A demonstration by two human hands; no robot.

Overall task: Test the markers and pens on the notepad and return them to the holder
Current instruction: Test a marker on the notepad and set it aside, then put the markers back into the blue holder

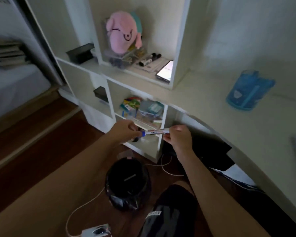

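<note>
Black bin (128, 183) on the near floor. Beyond it, 1 marker (155, 131) held level before the low shelves: left hand (125, 130) pinches its blue cap end, right hand (177, 136) pinches the other end. Farther, 2 dark markers (149, 59) lie on the upper shelf (143, 79).

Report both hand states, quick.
Left hand: closed, pinching the marker at its blue cap end.
Right hand: closed, holding the marker's other end.

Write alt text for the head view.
Both hands hold a white marker level between them, the left hand pinching its blue end, the right hand the other end. Behind stands a white shelf unit; below, a black bin.
</note>
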